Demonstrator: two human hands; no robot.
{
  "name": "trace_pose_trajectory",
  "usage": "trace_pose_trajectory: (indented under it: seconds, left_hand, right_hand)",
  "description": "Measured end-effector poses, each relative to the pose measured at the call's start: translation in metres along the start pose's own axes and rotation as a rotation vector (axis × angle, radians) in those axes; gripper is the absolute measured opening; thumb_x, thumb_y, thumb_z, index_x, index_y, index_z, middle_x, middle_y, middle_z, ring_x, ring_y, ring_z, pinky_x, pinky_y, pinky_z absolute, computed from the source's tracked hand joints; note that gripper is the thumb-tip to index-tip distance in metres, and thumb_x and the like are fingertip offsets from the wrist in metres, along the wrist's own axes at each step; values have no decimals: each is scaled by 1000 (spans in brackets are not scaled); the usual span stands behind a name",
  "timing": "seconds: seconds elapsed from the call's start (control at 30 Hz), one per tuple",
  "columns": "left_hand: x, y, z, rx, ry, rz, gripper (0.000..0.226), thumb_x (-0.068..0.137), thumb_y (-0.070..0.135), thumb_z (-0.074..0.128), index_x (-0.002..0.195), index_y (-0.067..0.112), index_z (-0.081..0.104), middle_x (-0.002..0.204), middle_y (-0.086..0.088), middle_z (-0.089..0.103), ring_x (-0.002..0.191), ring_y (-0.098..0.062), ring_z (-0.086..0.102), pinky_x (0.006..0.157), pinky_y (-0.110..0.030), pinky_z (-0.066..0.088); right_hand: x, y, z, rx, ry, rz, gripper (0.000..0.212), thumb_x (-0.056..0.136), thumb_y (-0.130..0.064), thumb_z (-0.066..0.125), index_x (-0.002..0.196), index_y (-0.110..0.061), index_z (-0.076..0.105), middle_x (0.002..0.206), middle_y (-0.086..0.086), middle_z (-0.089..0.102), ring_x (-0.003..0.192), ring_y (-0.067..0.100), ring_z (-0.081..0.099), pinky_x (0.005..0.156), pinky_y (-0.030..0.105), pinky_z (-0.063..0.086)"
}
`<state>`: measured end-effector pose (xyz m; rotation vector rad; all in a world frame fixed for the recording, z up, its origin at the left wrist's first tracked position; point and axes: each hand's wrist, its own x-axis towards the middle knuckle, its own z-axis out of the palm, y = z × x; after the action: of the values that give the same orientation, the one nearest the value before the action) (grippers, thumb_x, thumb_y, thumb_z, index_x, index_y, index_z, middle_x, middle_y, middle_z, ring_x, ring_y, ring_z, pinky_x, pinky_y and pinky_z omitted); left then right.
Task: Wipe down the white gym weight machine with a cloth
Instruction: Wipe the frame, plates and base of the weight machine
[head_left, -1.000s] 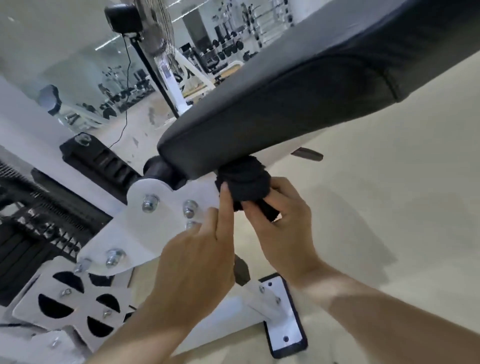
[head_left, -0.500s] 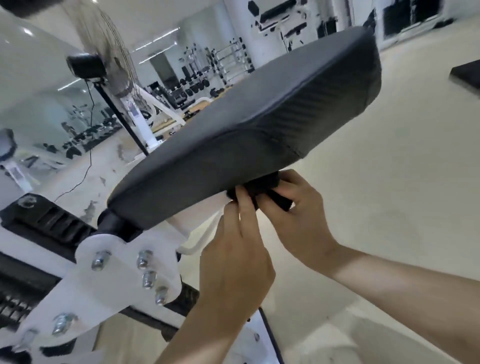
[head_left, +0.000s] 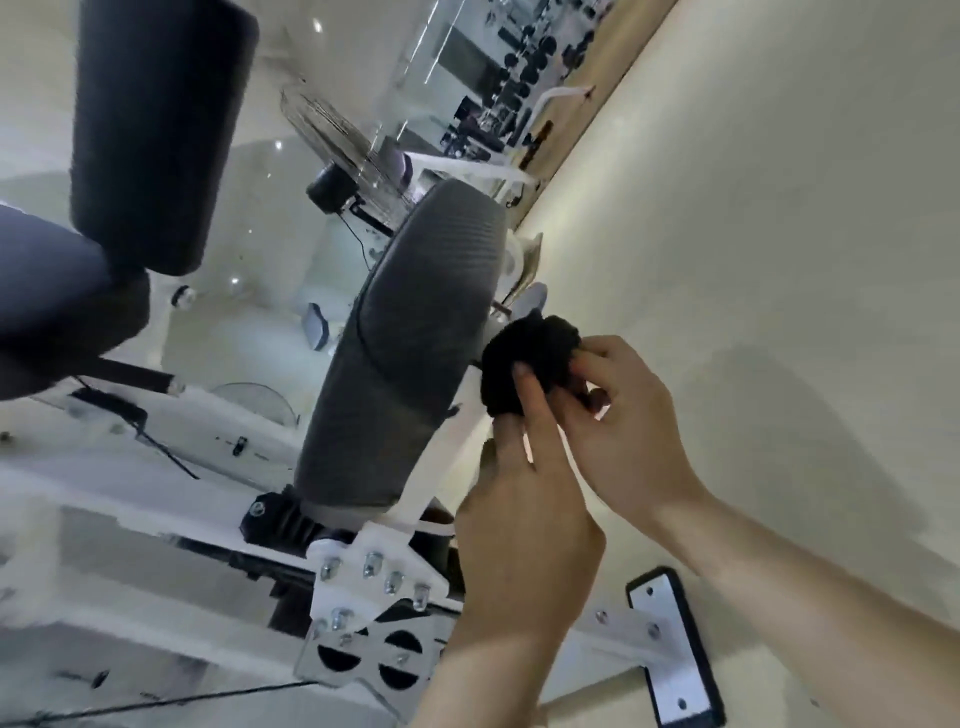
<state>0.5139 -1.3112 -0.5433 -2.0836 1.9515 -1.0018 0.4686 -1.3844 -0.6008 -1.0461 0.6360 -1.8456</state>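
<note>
My head camera looks down at a steep tilt over a white weight machine (head_left: 613, 642) on a pale floor (head_left: 779, 208).

A bunched black cloth (head_left: 535, 358) sits just right of centre, pressed against the white frame at the right edge of a long grey padded seat (head_left: 410, 364). The seat runs diagonally up the middle of my view.

My right hand (head_left: 631, 426) comes in from the lower right and grips the cloth. Its fingers (head_left: 589, 358) are curled round the right side of the bundle, and the thumb pinches it from below.

My left hand (head_left: 524, 525) rises from the bottom edge, back toward the camera. Its fingers are straight and held close together. The fingertip (head_left: 521, 375) of the longest one rests on the front of the cloth. I cannot tell whether the other fingers touch it.

Below the seat, a white bracket (head_left: 376, 571) carries a cluster of silver bolts. A white foot plate (head_left: 670, 657) with a black rubber rim lies on the floor at the lower right, near my right forearm.

A black roller pad (head_left: 156, 130) stands at the upper left. A standing fan (head_left: 332, 140) is behind the seat, with mirrors and weight racks beyond, all blurred.
</note>
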Motion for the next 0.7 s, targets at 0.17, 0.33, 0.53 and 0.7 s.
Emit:
trace_pose_trajectory:
  seconds: [0.17, 0.33, 0.53, 0.7]
  left_hand:
    - [6, 14, -6, 23, -8, -66, 98, 61, 15, 76, 147, 1, 30, 113, -9, 61, 82, -18, 67, 50, -25, 51]
    - [-2, 4, 9, 105, -89, -58, 110, 53, 9, 75, 150, 8, 22, 103, -5, 61, 80, -19, 63, 51, -25, 51]
    - [-3, -20, 19, 218, -188, -61, 113, 45, 6, 74, 150, 13, 31, 102, -2, 57, 84, -20, 59, 44, -26, 46]
    - [3, -13, 22, 102, -70, 4, 94, 57, -2, 57, 147, 6, 33, 112, -9, 55, 101, -27, 55, 73, -33, 54]
  right_hand:
    - [4, -6, -7, 325, -324, 91, 35, 101, -17, 48, 126, -40, 56, 109, -17, 69, 94, 1, 67, 82, 14, 50]
    - [-3, 12, 8, 349, -319, 254, 18, 101, -26, 49, 103, -36, 63, 90, -12, 74, 84, 3, 70, 74, 15, 51]
    - [-3, 25, 25, 426, -397, 572, 17, 95, -6, 54, 105, -15, 65, 94, 0, 73, 88, 19, 71, 75, 27, 55]
    - [20, 17, 2, 836, -269, 470, 26, 98, -13, 52, 112, -32, 62, 86, -1, 72, 80, 19, 73, 66, 26, 58]
